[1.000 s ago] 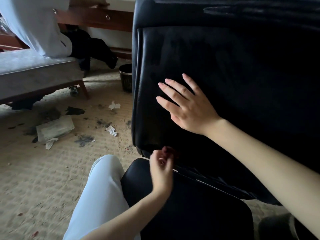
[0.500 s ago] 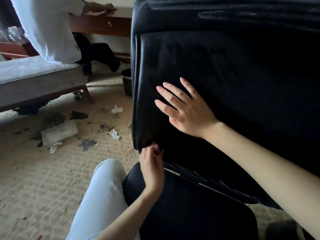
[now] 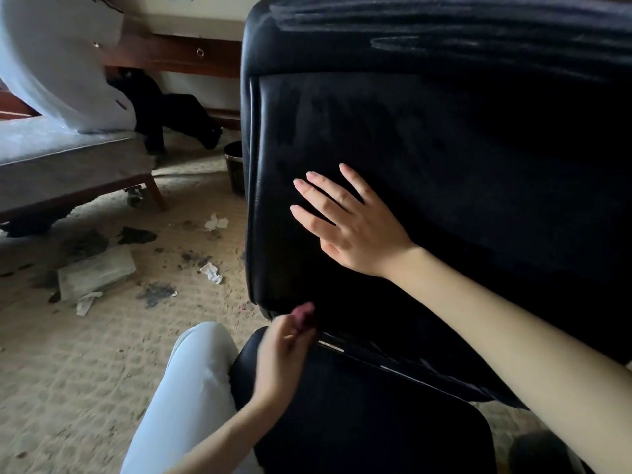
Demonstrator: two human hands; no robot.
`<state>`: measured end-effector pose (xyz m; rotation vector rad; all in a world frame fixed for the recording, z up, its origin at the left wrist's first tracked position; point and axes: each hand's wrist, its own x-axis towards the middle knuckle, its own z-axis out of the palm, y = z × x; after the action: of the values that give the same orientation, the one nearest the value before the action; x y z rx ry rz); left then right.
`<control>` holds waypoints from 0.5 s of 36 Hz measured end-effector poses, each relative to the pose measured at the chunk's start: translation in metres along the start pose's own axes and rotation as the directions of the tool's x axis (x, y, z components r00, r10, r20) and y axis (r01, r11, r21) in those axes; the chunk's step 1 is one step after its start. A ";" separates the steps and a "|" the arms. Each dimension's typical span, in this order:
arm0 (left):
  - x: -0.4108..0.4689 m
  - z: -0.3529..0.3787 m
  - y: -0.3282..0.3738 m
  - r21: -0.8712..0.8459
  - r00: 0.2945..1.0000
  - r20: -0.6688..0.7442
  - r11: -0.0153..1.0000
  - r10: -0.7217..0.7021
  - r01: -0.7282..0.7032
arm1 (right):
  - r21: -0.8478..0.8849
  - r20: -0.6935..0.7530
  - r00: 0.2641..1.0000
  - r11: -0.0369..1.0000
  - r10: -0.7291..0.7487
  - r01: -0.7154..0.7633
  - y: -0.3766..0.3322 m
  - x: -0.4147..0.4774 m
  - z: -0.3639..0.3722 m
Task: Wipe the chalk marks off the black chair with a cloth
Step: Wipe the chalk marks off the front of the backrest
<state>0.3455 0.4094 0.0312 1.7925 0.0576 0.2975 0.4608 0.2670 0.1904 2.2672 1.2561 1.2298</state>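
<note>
At the near left corner of the black chair, our left hand pinches a small, blurred reddish cloth in its curled fingertips, while our right hand presses flat just above, fingers straight and spread, holding nothing, chalk marks far beyond.

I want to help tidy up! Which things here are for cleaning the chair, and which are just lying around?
For the job: black chair, chalk marks along its top, right hand flat on the backrest, left hand pinching a small reddish thing, too blurred to name.

Just lying about: crumpled tissues, flat packet, black bin, grey bench.
</note>
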 end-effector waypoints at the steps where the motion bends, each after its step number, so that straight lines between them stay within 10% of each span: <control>1: 0.000 -0.014 0.000 -0.055 0.997 -0.056 0.998 -0.044 0.041 | -0.001 0.001 1.000 1.000 0.000 0.000 0.000 -0.001 0.000; 7: 0.018 -0.048 0.002 -0.096 0.921 -0.385 0.995 -0.056 0.021 | -0.017 0.014 1.000 1.000 -0.003 0.003 -0.001 0.000 -0.002; 18: 0.019 0.050 0.014 0.052 0.940 -0.334 0.997 0.069 -0.054 | -0.073 0.049 0.999 0.997 0.009 -0.006 0.013 -0.030 -0.019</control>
<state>0.3737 0.3626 0.0378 1.7707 0.2522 0.6505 0.4457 0.2328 0.1930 2.2385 1.1677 1.1949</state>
